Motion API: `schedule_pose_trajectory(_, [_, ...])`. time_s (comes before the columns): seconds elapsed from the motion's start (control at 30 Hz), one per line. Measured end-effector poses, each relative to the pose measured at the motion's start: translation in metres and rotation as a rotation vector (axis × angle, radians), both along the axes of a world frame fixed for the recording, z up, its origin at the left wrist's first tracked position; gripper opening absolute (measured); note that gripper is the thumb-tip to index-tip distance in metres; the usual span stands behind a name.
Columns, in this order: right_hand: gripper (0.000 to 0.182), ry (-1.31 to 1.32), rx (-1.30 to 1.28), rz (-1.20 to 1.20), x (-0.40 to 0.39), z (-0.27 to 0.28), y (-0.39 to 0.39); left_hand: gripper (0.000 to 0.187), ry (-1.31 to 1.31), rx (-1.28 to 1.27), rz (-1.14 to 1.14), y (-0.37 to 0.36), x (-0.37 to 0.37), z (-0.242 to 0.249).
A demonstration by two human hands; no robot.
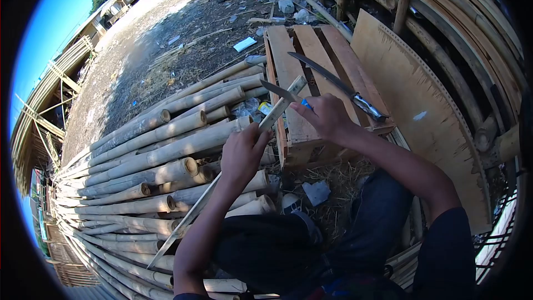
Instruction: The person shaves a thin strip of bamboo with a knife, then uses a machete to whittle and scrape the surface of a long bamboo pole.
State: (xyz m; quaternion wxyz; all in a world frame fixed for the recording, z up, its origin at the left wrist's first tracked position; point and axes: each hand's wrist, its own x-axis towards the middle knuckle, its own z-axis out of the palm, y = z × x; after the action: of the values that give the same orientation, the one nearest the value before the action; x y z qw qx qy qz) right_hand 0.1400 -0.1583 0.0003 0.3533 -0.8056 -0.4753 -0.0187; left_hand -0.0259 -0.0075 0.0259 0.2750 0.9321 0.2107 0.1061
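My left hand (240, 154) is closed around a long, thin bamboo strip (276, 112), which runs from the crate's edge down to the lower left. In my right hand (327, 115) is a small knife (279, 91) with a blue part at its handle. The small knife's blade lies across the strip near its upper end, pointing left. Beyond my right hand a large knife (327, 75) rests on the slatted wooden crate (290, 64), its handle toward the right.
Many bamboo poles (183, 138) are stacked at the left, their cut ends near my left arm. A curved plywood sheet (425, 116) leans right of the crate. More poles (427, 44) stand behind it. Broken concrete (316, 193) lies by my legs.
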Motion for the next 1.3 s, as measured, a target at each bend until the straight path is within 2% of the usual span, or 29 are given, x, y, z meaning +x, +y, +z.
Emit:
schedule_pose_trajectory(0.07, [0.061, 0.066, 0.083, -0.135, 0.032, -0.019, -0.006, 0.033, -0.008, 0.042, -0.017, 0.0, -0.002, -0.009])
schedule_pose_trajectory(0.13, [0.063, 0.354, 0.158, -0.394, 0.097, -0.068, -0.021, 0.038, -0.094, 0.082, -0.045, -0.004, -0.003, -0.008])
schedule_pose_trajectory(0.17, [0.063, 0.354, 0.169, -0.4, 0.096, -0.066, -0.026, 0.038, -0.095, 0.091, -0.054, -0.001, -0.001, -0.006])
schedule_pose_trajectory(0.23, [0.064, 0.816, 0.5, -0.424, 0.089, -0.047, -0.032, 0.037, -0.06, -0.088, -0.06, 0.006, 0.002, -0.007])
schedule_pose_trajectory(0.27, [0.064, 0.761, 0.497, -0.329, 0.082, -0.04, -0.029, 0.037, -0.056, -0.098, -0.051, 0.008, 0.001, -0.012])
schedule_pose_trajectory(0.33, [0.064, 0.432, 0.429, -0.123, 0.045, -0.025, -0.013, 0.037, 0.008, -0.125, -0.045, 0.014, 0.009, -0.018])
schedule_pose_trajectory(0.4, [0.064, 0.166, 0.147, 0.053, 0.009, -0.008, -0.005, 0.037, -0.004, -0.111, -0.049, 0.013, 0.011, -0.021])
schedule_pose_trajectory(0.5, [0.062, 0.181, 0.014, 0.127, -0.016, -0.004, 0.006, 0.037, -0.027, -0.063, -0.037, 0.009, 0.01, -0.02])
schedule_pose_trajectory(0.63, [0.063, 0.133, -0.023, 0.111, -0.011, -0.003, 0.01, 0.037, -0.075, 0.093, -0.007, 0.007, 0.007, -0.024])
schedule_pose_trajectory(0.7, [0.064, 0.058, 0.054, -0.045, 0.004, -0.015, 0.006, 0.037, -0.059, 0.044, -0.013, 0.003, 0.008, -0.02])
schedule_pose_trajectory(0.83, [0.063, 0.144, 0.066, -0.051, 0.021, -0.014, -0.002, 0.036, -0.074, 0.01, -0.07, 0.005, 0.021, -0.022])
schedule_pose_trajectory(0.9, [0.063, 0.182, -0.012, -0.121, 0.016, -0.008, 0.002, 0.034, -0.086, -0.024, -0.064, 0.007, 0.022, -0.023])
schedule_pose_trajectory(0.97, [0.063, 0.214, 0.065, -0.093, 0.011, -0.017, 0.003, 0.032, -0.084, 0.03, -0.066, 0.005, 0.019, -0.025])
schedule_pose_trajectory(1.03, [0.063, -0.174, 0.079, -0.083, 0.01, -0.022, 0.006, 0.031, -0.083, 0.098, -0.063, 0.001, 0.015, -0.028])
schedule_pose_trajectory(1.07, [0.061, -0.012, 0.027, -0.131, 0.026, -0.009, -0.003, 0.032, -0.062, 0.074, -0.052, -0.001, 0.01, -0.023])
schedule_pose_trajectory(1.13, [0.059, 0.318, -0.04, -0.387, 0.07, -0.021, -0.017, 0.032, -0.074, 0.065, -0.032, -0.001, 0.008, -0.009])
schedule_pose_trajectory(1.17, [0.059, 0.312, -0.032, -0.381, 0.065, -0.023, -0.015, 0.033, -0.078, 0.076, -0.027, 0.0, 0.005, -0.004])
schedule_pose_trajectory(1.27, [0.058, 0.431, 0.373, -0.228, 0.048, -0.029, -0.01, 0.034, -0.083, 0.047, -0.014, 0.008, 0.006, -0.008])
schedule_pose_trajectory(1.3, [0.058, 0.436, 0.37, -0.234, 0.039, -0.022, -0.008, 0.034, -0.072, 0.02, -0.035, 0.01, 0.008, -0.009])
